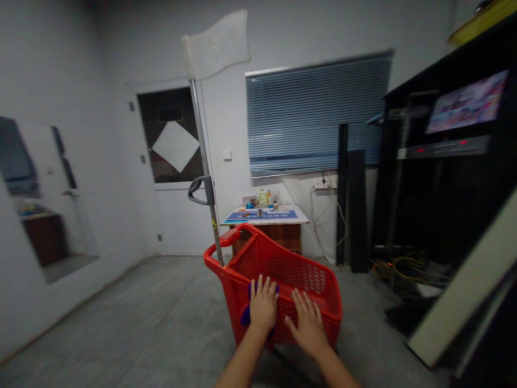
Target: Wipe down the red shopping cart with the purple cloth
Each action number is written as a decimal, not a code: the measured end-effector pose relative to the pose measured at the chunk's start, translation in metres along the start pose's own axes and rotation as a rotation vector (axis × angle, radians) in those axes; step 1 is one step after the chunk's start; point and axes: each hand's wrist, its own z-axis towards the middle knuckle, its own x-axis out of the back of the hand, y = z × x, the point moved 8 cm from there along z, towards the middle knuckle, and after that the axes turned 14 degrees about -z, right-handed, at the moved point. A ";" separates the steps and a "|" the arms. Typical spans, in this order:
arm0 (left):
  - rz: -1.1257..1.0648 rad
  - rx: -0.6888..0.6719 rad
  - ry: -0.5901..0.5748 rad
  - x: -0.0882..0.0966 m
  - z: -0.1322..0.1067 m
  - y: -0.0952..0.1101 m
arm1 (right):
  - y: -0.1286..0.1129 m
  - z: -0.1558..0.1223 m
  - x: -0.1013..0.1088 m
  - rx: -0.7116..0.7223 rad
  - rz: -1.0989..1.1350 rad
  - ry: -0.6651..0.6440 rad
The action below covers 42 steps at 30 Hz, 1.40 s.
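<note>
A red plastic shopping cart (pixel 291 264) with perforated sides stands on the floor in front of me. My left hand (pixel 263 307) holds a purple cloth (pixel 245 315) against the cart's near side, its fingers stretched over the upper rim. Much of the cloth is hidden beneath that hand. Just to the right, my right hand (pixel 309 323) lies open against the same side, its fingers spread and nothing visible in it. At the cart's handle end rises a metal pole (pixel 205 145) with a grey grip (pixel 209 190) and a whitish flag (pixel 218 46).
Behind the cart is a small table (pixel 298 214) holding several small items. A white door (pixel 177 221) stands back left, with a mirror (pixel 60 215) on the left wall. To the right are a black rack with a lit screen (pixel 466 102), loose cables (pixel 404 267) and a leaning pale board (pixel 464 291).
</note>
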 end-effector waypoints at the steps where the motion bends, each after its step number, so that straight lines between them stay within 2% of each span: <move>1: -0.005 -0.013 -0.019 -0.004 0.000 0.005 | 0.000 0.000 0.000 -0.001 -0.003 -0.003; 5: -0.024 -0.089 -0.111 -0.008 0.004 0.014 | 0.001 -0.001 0.001 0.002 -0.023 -0.013; 10: 0.013 0.000 -0.066 0.013 0.009 -0.010 | 0.003 -0.003 0.004 0.005 -0.025 -0.009; 12: 0.036 0.018 -0.054 0.016 0.008 -0.013 | 0.002 -0.003 0.004 0.002 -0.024 -0.011; 19: 0.007 -0.061 -0.142 -0.007 0.005 0.011 | 0.003 -0.002 0.004 0.004 -0.024 -0.008; 22: 0.000 -0.079 -0.141 -0.002 0.007 0.008 | 0.006 -0.002 0.002 0.022 -0.026 -0.022; 26: 0.041 -0.025 -0.083 0.012 0.010 -0.010 | 0.007 -0.001 0.001 0.026 -0.033 -0.030; 28: 0.053 -0.005 -0.070 0.011 0.011 -0.012 | 0.006 0.000 0.001 0.021 -0.031 -0.024; 35: -0.003 -0.070 -0.160 -0.010 0.007 0.011 | 0.005 0.001 -0.001 0.023 -0.024 -0.027; 38: -0.002 -0.078 -0.158 -0.003 0.007 0.005 | 0.006 0.000 -0.001 0.037 -0.013 -0.009; 42: 0.025 -0.017 -0.093 0.009 0.009 -0.009 | 0.006 0.000 -0.001 0.025 -0.008 0.004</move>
